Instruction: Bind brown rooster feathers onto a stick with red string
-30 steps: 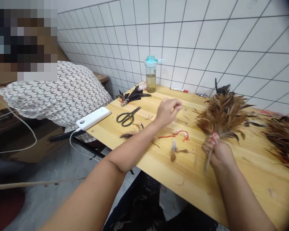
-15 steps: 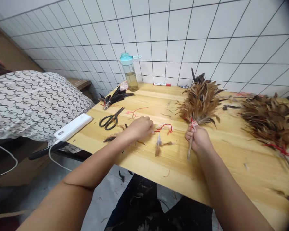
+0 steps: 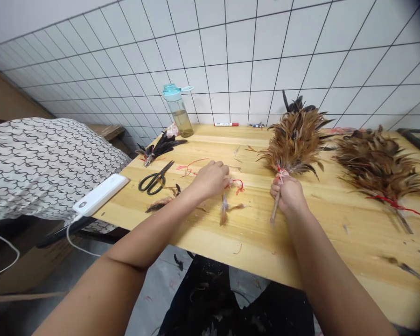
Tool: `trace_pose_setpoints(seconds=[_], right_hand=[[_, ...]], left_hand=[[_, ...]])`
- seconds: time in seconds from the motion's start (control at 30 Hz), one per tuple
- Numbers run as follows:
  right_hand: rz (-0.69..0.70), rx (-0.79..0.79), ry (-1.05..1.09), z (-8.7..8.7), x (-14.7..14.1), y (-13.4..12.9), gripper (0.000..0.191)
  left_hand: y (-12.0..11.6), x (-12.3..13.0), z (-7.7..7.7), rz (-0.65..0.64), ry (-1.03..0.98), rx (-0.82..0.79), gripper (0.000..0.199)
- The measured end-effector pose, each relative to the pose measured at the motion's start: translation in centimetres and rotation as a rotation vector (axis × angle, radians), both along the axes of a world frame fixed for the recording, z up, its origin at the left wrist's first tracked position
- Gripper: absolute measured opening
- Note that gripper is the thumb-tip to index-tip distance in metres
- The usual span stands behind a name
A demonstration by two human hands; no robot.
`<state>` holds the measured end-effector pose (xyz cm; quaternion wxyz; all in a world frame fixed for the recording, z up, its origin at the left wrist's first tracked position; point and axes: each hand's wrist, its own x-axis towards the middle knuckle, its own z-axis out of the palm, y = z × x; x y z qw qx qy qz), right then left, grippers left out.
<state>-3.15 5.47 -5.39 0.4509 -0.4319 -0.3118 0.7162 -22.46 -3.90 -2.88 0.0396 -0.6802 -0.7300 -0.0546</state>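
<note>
A wooden worktable point(image 3: 266, 252) bears a feather duster point(image 3: 296, 140) of brown hackles, held upright in the right hand point(image 3: 289, 193), whose closed fingers point(image 3: 283, 189) grip its stick handle point(image 3: 275, 207) just below the red binding point(image 3: 282, 173). A looser feather bundle point(image 3: 378, 165) lies farther right. The left hand point(image 3: 210, 179), fingers curled toward the tabletop, sits just beside a red string loop point(image 3: 237, 185); any grip is hidden.

Pale wooden table point(image 3: 364, 242): black-handled scissors point(image 3: 153, 184), white power bank point(image 3: 100, 194) at near-left edge, dark feather bunch point(image 3: 159, 148). Water bottle point(image 3: 178, 114) and red marker point(image 3: 226, 124) stand along tiled wall. Brown feather bundle point(image 3: 378, 168), red cord point(image 3: 399, 210) attached, lies right; loose feathers point(image 3: 224, 210) mid-surface.
</note>
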Motion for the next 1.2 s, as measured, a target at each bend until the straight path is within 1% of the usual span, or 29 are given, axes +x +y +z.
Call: trace_pose_setpoints(seconds=[0.1,0.17,0.2,0.3,0.37,0.43,0.47,0.57,0.6,0.63,0.7,0.73,0.77,0.83,0.9,1.0,1.07,1.13,1.2], right_hand=[[-0.002,-0.017,-0.005,-0.3,0.0,0.2,0.03],[-0.008,-0.023,-0.017,-0.4,0.0,0.3,0.029],[-0.011,-0.024,-0.019,-0.4,0.0,0.3,0.029],[0.004,-0.025,-0.013,-0.4,-0.1,0.2,0.03],[0.018,-0.022,-0.015,-0.4,-0.2,0.0,0.03],[0.025,-0.014,-0.019,-0.4,-0.3,-0.3,0.03],[0.028,-0.01,-0.018,-0.3,-0.4,-0.3,0.031],[0.02,-0.014,-0.012,-0.3,-0.3,-0.4,0.032],[0.017,-0.021,-0.008,-0.3,-0.3,-0.3,0.032],[0.012,-0.027,-0.002,-0.2,-0.2,-0.2,0.032],[0.003,-0.028,0.015,-0.2,0.1,0.1,0.031],[-0.002,-0.022,0.023,-0.2,0.2,0.3,0.031],[-0.01,-0.017,0.029,-0.2,0.3,0.4,0.03],[-0.03,-0.013,0.026,-0.3,0.5,0.6,0.03],[-0.041,-0.027,0.008,-0.4,0.5,0.6,0.03],[-0.032,-0.052,-0.01,-0.8,0.3,0.4,0.031],[-0.006,-0.052,-0.014,-1.1,0.0,0.3,0.03],[0.008,-0.049,-0.015,-1.5,-0.2,0.3,0.029],[0.02,-0.04,-0.008,-2.1,-0.4,0.4,0.028]], left_hand=[[1.1,0.8,-1.4,-0.03,-0.005,-0.13,0.019],[1.5,0.4,-1.7,-0.019,-0.058,-0.133,0.019],[1.6,0.0,-1.5,-0.001,-0.106,-0.105,0.02],[1.5,-1.1,0.1,0.052,-0.287,0.033,0.016],[1.4,-1.7,1.2,0.057,-0.401,0.149,0.013],[1.7,-2.3,1.8,0.052,-0.54,0.258,0.013],[1.9,-2.6,2.0,0.043,-0.604,0.256,0.014],[2.4,-3.5,2.4,0.025,-0.67,0.083,0.017],[2.4,-3.8,2.6,0.018,-0.693,0.07,0.02],[2.5,-4.0,3.0,0.002,-0.744,0.105,0.023],[2.5,-4.3,3.7,-0.066,-0.917,0.225,0.03],[2.5,-4.3,3.9,-0.098,-0.985,0.23,0.032],[2.6,-4.2,4.1,-0.11,-1.014,0.201,0.03],[2.8,-3.7,3.9,-0.085,-1.032,0.138,0.021],[3.1,-2.9,3.4,-0.055,-1.136,0.164,0.016],[3.4,-1.7,2.4,-0.062,-1.386,0.197,0.025],[3.5,-1.1,1.9,-0.069,-1.44,0.199,0.036],[3.5,-0.8,1.4,-0.048,-1.369,0.262,0.04],[3.5,-0.9,0.9,0.01,-1.166,0.336,0.031]])
